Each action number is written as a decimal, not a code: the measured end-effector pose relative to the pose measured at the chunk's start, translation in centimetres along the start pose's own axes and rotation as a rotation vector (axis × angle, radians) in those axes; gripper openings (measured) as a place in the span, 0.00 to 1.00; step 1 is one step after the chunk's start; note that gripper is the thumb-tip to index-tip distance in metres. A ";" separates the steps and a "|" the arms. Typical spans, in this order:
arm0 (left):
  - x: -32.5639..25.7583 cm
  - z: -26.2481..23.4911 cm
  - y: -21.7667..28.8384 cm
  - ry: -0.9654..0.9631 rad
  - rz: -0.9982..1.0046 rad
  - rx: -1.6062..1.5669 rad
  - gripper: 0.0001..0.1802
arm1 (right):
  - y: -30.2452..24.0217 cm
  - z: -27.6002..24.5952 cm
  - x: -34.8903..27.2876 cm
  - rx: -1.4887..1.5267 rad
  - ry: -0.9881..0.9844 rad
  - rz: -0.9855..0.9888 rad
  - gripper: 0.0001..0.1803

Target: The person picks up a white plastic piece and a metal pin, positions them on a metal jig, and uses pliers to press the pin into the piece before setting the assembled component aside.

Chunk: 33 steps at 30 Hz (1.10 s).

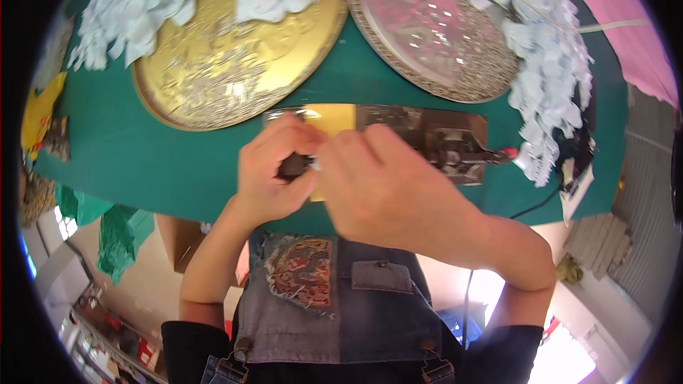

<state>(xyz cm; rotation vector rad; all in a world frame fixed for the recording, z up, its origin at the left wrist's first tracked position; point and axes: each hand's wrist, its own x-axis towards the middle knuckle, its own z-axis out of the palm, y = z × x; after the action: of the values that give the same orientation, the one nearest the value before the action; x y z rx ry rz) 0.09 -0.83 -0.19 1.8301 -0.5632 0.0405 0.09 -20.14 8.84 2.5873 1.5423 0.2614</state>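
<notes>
Both my hands meet over a long board [398,119] wrapped in shiny brown and yellow material, on a green table. My left hand [267,167] is curled, thumb and fingers brought together, with dark brown showing through the gap. Beside it, my right hand [384,188] is bent over with its fingers closed against the left fingertips. A small whitish bit [314,163] shows between them; what they pinch is mostly hidden. Right of my right hand, a dark tool [455,153] with a red tip rests on the board.
A gold round tray [235,71] and a silver one [441,35] lie at the back of the green table [178,163]. White petal-like pieces [142,7] heap over both. More white pieces [544,78] trail down the right side. A dark cable [533,206] runs off the table's right front edge.
</notes>
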 end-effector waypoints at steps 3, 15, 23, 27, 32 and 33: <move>-0.9 -1.0 -0.1 0.015 -0.058 0.156 0.16 | -0.7 0.8 1.0 0.020 0.074 -0.001 0.09; -0.4 0.6 0.0 0.047 -0.086 -0.112 0.13 | 6.9 -3.6 -10.1 0.301 0.422 0.351 0.11; -0.9 0.5 -0.3 0.043 -0.034 -0.036 0.13 | 20.3 -15.9 -28.5 0.062 1.029 1.284 0.12; -0.7 0.3 0.5 0.048 -0.006 -0.033 0.14 | 27.4 -22.5 -30.2 -0.445 0.915 1.240 0.16; -0.6 0.4 0.7 0.044 -0.030 -0.037 0.14 | 36.8 -26.9 -25.9 -0.483 0.979 1.177 0.24; -0.4 0.4 0.8 0.047 -0.048 -0.043 0.13 | 38.4 -27.6 -24.9 -0.476 0.980 1.125 0.24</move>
<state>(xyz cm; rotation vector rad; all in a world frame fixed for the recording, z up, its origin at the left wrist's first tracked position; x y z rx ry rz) -0.72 -1.27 0.29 1.7956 -0.4831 0.0384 15.78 -59.90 40.95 2.6265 -0.2076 1.8659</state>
